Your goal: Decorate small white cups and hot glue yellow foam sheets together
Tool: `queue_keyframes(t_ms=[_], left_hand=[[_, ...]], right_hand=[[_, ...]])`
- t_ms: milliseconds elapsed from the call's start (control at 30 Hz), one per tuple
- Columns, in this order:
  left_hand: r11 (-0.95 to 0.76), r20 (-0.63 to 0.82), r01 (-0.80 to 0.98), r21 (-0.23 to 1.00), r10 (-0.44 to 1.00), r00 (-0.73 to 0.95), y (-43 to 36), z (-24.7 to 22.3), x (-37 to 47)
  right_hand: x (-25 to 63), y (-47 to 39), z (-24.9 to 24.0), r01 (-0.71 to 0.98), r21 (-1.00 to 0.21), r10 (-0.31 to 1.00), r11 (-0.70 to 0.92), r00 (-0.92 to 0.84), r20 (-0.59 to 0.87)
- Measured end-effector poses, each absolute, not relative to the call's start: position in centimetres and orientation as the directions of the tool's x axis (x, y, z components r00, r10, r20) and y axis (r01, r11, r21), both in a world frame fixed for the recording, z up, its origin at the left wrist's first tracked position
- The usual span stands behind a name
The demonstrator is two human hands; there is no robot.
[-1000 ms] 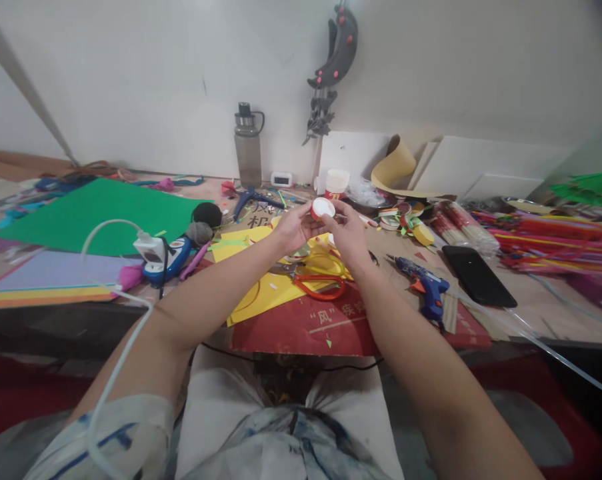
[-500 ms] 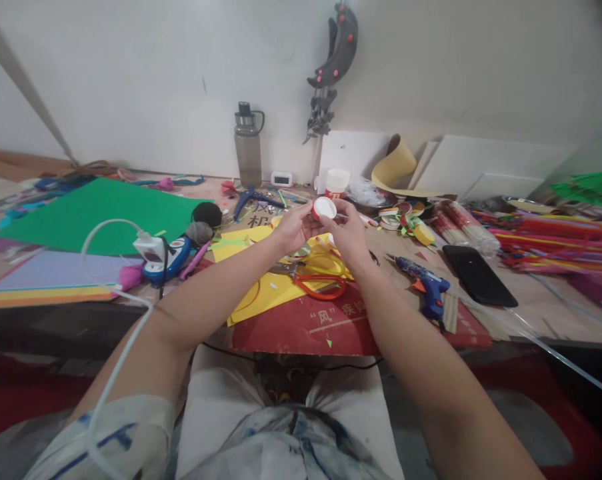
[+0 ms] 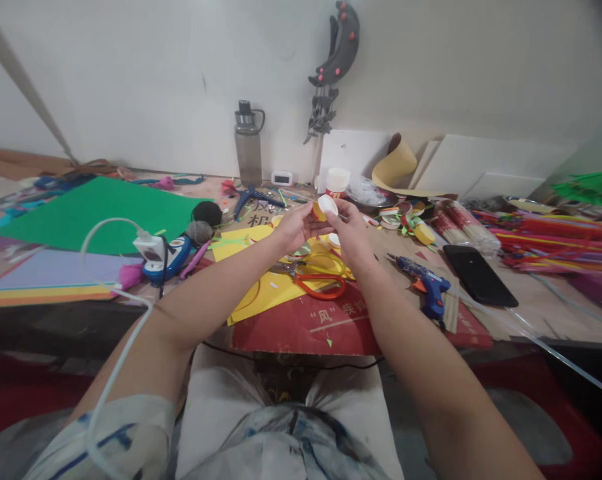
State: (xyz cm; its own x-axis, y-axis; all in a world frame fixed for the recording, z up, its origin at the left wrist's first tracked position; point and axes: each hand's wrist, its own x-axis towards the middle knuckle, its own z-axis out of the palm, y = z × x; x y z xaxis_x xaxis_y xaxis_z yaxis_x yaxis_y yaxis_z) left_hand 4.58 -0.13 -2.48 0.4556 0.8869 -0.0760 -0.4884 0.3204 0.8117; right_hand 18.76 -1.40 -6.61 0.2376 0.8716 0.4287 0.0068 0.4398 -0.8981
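Between my two hands is a small round piece with a white face and a yellow-orange side, which looks like a cut-off paper cup bottom [image 3: 325, 207]. My left hand [image 3: 299, 229] has its fingertips closed on the left side of it. On the right side, my right hand [image 3: 353, 235] pinches it with thumb and fingers. Below them lie yellow paper sheets [image 3: 251, 303] and scissors with orange-red handles [image 3: 325, 291]. More small round white and yellow pieces lie partly hidden under my hands.
A blue glue gun [image 3: 428, 287] and a black phone [image 3: 479, 275] lie to the right, with colourful pipe cleaners [image 3: 555, 243] beyond. Green sheet [image 3: 95, 217], power strip [image 3: 168, 263] and white cable are on the left. A bottle [image 3: 249, 150] and paper cup [image 3: 337, 181] stand behind.
The round piece has turned in my fingers. Its red rim faced me before; now its yellow-orange side shows on the left. Both hands stay in nearly the same place.
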Motion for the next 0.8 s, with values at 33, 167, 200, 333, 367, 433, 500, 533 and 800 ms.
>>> queue_keyframes(t_ms=[33, 167, 200, 333, 367, 433, 500, 533, 800], left_hand=[[0.319, -0.077, -0.49, 0.811, 0.889, 0.452, -0.1, -2.5, 4.6], [0.317, -0.077, -0.487, 0.814, 0.889, 0.45, 0.1, -2.7, 4.6], [0.315, -0.071, -0.488, 0.814, 0.888, 0.455, 0.2, -2.8, 4.5], [0.285, -0.009, -0.505, 0.815, 0.877, 0.48, 0.3, -3.0, 4.4], [0.279, 0.004, -0.51, 0.814, 0.875, 0.484, 0.4, -3.1, 4.4], [0.275, 0.017, -0.518, 0.81, 0.871, 0.49, 0.4, -3.1, 4.4], [0.279, 0.025, -0.53, 0.801, 0.869, 0.494, 0.3, -2.9, 4.4], [0.282, 0.026, -0.536, 0.796, 0.868, 0.496, 0.2, -2.9, 4.4], [0.286, -0.022, -0.543, 0.79, 0.897, 0.441, 0.1, -1.7, 4.1]], right_hand=[[18.8, -1.4, -6.6, -0.014, -0.901, 0.876, 0.434, 0.239, 0.419], [18.7, -1.3, -6.5, -0.088, -0.9, 0.885, 0.426, 0.247, 0.395], [18.6, -1.4, -6.4, -0.101, -0.898, 0.886, 0.429, 0.242, 0.396], [18.7, -1.7, -6.1, -0.131, -0.904, 0.906, 0.406, 0.189, 0.379], [18.7, -1.7, -6.1, -0.137, -0.908, 0.912, 0.396, 0.177, 0.371], [18.8, -1.7, -6.0, -0.148, -0.909, 0.915, 0.39, 0.17, 0.365], [19.0, -1.7, -5.8, -0.156, -0.906, 0.912, 0.395, 0.184, 0.366], [19.0, -1.7, -5.8, -0.159, -0.905, 0.911, 0.395, 0.198, 0.363], [18.7, -2.2, -5.2, -0.11, -0.873, 0.825, 0.476, 0.401, 0.399]])
